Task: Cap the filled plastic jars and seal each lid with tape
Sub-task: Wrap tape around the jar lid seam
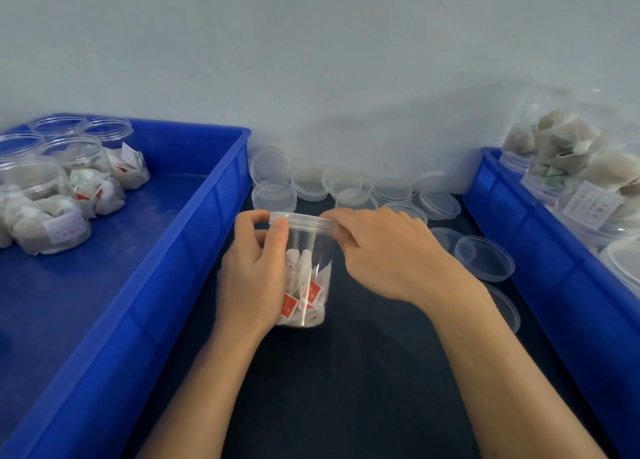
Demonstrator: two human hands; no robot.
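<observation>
Centre lane: we see bare dark table (363, 372) open between the forearms, toward the near edge.
Left flank: the left blue bin (194, 250) walls us in; its floor lies open beside the filled jars (62, 188).
Right flank: the right blue bin (519, 250), heaped with jars, blocks passage.
Far end: loose lids (346, 188) crowd the wall.
Middle: both hands and the jar (304, 268) fill the gap.
</observation>
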